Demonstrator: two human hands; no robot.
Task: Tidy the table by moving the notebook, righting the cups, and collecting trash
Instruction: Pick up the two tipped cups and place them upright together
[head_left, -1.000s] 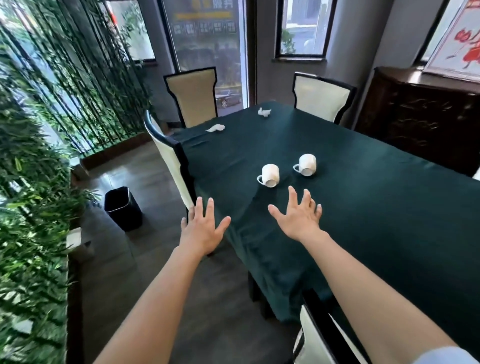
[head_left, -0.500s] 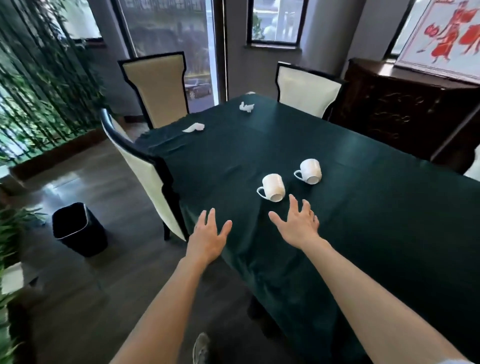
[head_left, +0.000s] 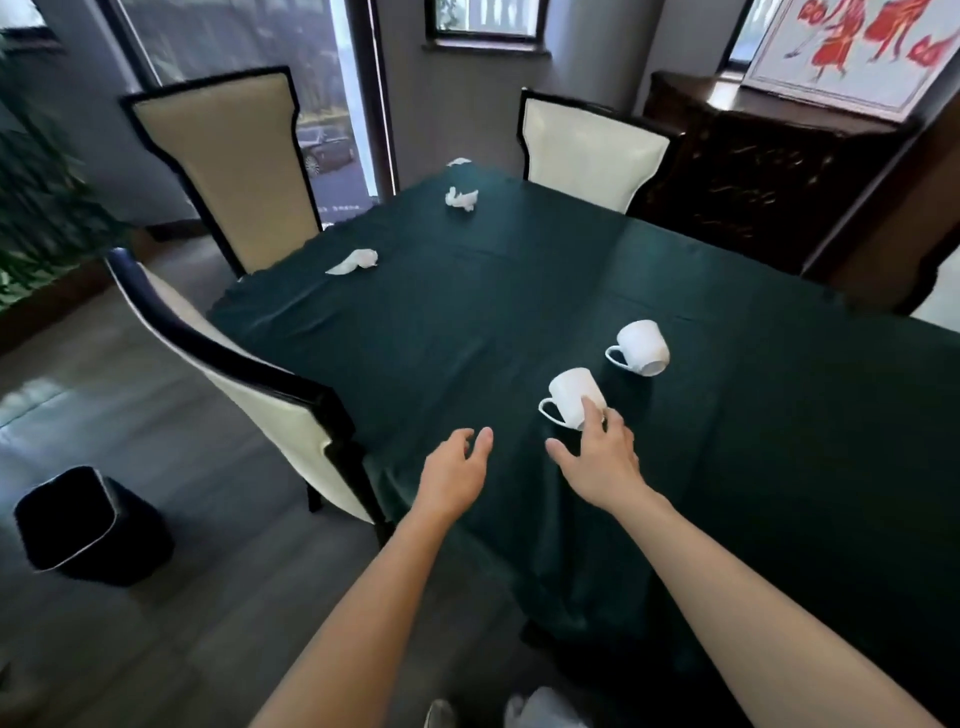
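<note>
Two white cups are lying on their sides on the green-clothed surface (head_left: 467, 332): the nearer cup (head_left: 574, 397) toward the near edge, the farther cup (head_left: 641, 345) just beyond it. The right hand (head_left: 602, 457), grip spread, is touching the nearer cup with its fingertips (head_left: 592, 408). The left hand (head_left: 457, 467) is hovering loosely spread. Crumpled tissues (head_left: 356, 260) are lying near the far left corner. A black bin (head_left: 88, 525) is standing on the floor beside a chair (head_left: 260, 395); its contents cannot be told.

**Item count at the table**

Two white cups: one (head_left: 574, 397) nearer, one (head_left: 640, 347) farther. Three crumpled white tissues: first (head_left: 354, 261), second (head_left: 461, 199), third (head_left: 458, 162) at the far edge. Three chairs: (head_left: 228, 161), (head_left: 587, 150), (head_left: 249, 384). One black bin (head_left: 88, 525). One table (head_left: 467, 322). Two hands: left (head_left: 457, 475), right (head_left: 602, 457).
</note>
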